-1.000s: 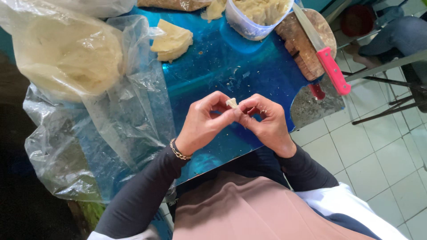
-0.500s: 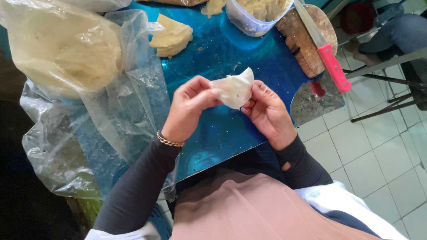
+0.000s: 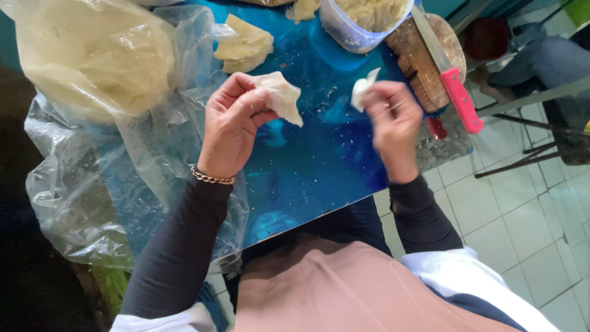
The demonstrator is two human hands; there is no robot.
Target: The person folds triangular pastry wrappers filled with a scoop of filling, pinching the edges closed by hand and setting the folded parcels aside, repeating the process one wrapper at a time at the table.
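Head view looks down on a blue table (image 3: 307,178). Beyond and outward of the left hand (image 3: 232,126) lies a big clear plastic bag (image 3: 92,55) of pale dough, more plastic spreading beneath that wrist. Ahead of the right hand (image 3: 393,126) stands a clear tub (image 3: 353,31) of dough; just outside it lies a pink-handled knife (image 3: 452,83) on a wooden block (image 3: 424,55). The left hand's fingers pinch a folded dough wrapper (image 3: 281,95), raised above the table. The right hand, blurred, grips a smaller white dough piece (image 3: 362,89) at its fingertips.
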